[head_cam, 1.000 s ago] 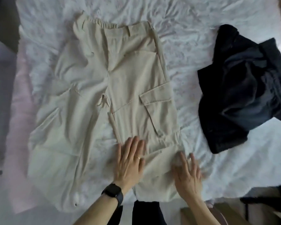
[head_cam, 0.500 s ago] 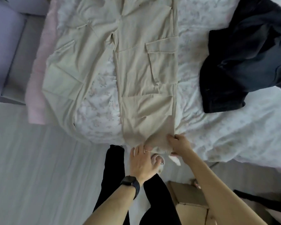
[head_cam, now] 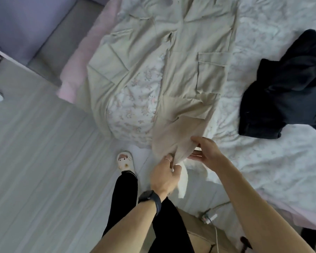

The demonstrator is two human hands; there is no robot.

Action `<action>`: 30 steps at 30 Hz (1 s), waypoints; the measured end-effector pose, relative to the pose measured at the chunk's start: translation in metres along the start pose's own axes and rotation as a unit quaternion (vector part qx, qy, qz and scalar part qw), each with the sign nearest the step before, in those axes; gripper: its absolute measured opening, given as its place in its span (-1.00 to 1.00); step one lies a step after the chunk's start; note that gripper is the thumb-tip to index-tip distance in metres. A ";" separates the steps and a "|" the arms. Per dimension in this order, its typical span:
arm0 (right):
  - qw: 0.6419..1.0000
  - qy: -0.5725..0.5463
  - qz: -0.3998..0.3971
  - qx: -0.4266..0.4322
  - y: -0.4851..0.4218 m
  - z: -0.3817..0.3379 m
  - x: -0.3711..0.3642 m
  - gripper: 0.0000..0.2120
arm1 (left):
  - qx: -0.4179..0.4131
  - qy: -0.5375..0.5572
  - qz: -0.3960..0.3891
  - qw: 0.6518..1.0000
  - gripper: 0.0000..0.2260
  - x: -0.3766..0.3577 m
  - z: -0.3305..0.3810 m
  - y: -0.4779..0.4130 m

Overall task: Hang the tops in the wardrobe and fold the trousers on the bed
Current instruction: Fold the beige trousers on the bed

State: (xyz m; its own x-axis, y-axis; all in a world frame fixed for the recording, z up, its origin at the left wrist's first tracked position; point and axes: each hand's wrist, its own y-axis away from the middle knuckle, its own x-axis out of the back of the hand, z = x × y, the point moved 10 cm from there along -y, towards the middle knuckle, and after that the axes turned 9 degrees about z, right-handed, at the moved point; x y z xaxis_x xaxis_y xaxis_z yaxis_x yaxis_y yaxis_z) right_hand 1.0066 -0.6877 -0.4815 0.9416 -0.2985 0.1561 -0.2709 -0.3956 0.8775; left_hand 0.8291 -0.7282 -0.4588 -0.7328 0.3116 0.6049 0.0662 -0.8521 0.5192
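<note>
The bed (head_cam: 266, 161) is filling the view, with the trousers (head_cam: 190, 73) lying flat across it and the legs trailing over the near edge. My left hand (head_cam: 164, 173) and right hand (head_cam: 207, 152) are both pinching one leg's hem there. I'm reckoning on lifting evenly and keeping the cloth taut so it's folding without creases.

Trousers (head_cam: 181, 70) and garment (head_cam: 290, 92) on the bed (head_cam: 263, 161)
Trousers spread on the bed ahead of both hands, one leg end between left hand (head_cam: 164, 177) and right hand (head_cam: 207, 155); garment ahead-right of the right hand; slipper (head_cam: 125, 161) on floor (head_cam: 44, 161) left of left hand
</note>
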 end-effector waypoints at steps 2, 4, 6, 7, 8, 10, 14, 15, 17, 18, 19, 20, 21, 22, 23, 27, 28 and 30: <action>1.000 0.024 0.013 -0.002 -0.004 -0.005 -0.004 -0.84 | -0.006 -0.014 -0.004 1.000 -0.89 0.014 -0.014 0.006; 0.999 0.040 0.030 0.000 -0.006 -0.018 -0.016 -0.66 | -0.024 -0.029 0.005 0.999 -0.81 0.035 -0.027 0.010; 0.997 0.049 0.066 0.016 -0.009 -0.041 -0.028 -0.50 | -0.050 -0.041 0.021 0.998 -0.86 0.063 -0.036 0.008; 0.994 0.046 0.090 0.034 -0.012 -0.056 -0.031 -0.54 | -0.060 -0.046 0.041 0.996 -0.88 0.079 -0.039 0.004; 0.991 0.039 0.115 0.058 -0.013 -0.073 -0.033 -0.66 | -0.062 -0.053 0.062 0.995 -0.87 0.094 -0.044 -0.002; 0.984 0.035 0.143 0.095 -0.012 -0.107 -0.048 -0.92 | -0.056 -0.066 0.114 0.990 -0.80 0.131 -0.058 -0.010; 0.973 0.072 0.161 0.149 -0.005 -0.169 -0.093 -0.93 | -0.062 -0.067 0.143 0.985 -0.79 0.184 -0.083 -0.034; 0.970 0.082 0.166 0.158 -0.003 -0.178 -0.102 -0.93 | -0.056 -0.065 0.135 0.987 -0.79 0.191 -0.090 -0.040; 0.965 0.095 0.173 0.172 0.000 -0.189 -0.127 -0.92 | -0.031 -0.076 0.126 0.989 -0.80 0.211 -0.109 -0.055; 0.965 0.093 0.172 0.173 -0.001 -0.188 -0.137 -0.92 | -0.016 -0.085 0.126 0.988 -0.78 0.220 -0.119 -0.063; 0.967 0.089 0.168 0.172 -0.003 -0.185 -0.148 -0.91 | 0.000 -0.088 0.128 0.988 -0.76 0.228 -0.132 -0.071; 0.967 0.091 0.164 0.173 -0.007 -0.182 -0.162 -0.91 | 0.016 -0.092 0.123 0.988 -0.75 0.238 -0.145 -0.081; 0.963 0.107 0.169 0.179 -0.010 -0.177 -0.171 -0.89 | 0.025 -0.101 0.110 0.988 -0.75 0.243 -0.158 -0.090; 0.954 0.147 0.182 0.189 -0.016 -0.176 -0.184 -0.86 | 0.029 -0.114 0.086 0.989 -0.75 0.246 -0.173 -0.102; 0.938 0.204 0.202 0.193 -0.020 -0.172 -0.190 -0.81 | 0.027 -0.123 0.054 0.991 -0.75 0.245 -0.183 -0.111; 0.864 0.378 0.302 0.139 -0.036 -0.144 -0.175 -0.47 | 0.016 -0.106 -0.045 0.993 -0.79 0.243 -0.211 -0.145; 0.850 0.383 0.333 0.138 -0.033 -0.138 -0.167 -0.40 | 0.018 -0.101 -0.048 0.994 -0.78 0.247 -0.216 -0.155; 0.809 0.377 0.394 0.217 -0.020 -0.142 -0.168 -0.38 | 0.016 -0.092 -0.025 0.995 -0.74 0.263 -0.222 -0.185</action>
State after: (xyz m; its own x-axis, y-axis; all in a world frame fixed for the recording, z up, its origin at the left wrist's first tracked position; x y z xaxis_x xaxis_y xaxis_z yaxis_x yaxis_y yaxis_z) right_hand 0.8825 -0.5061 -0.4611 0.2512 -0.0558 0.9663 -0.7379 -0.6571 0.1539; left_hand 0.4736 -0.5816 -0.5300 -0.5993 0.4268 0.6773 0.0566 -0.8213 0.5676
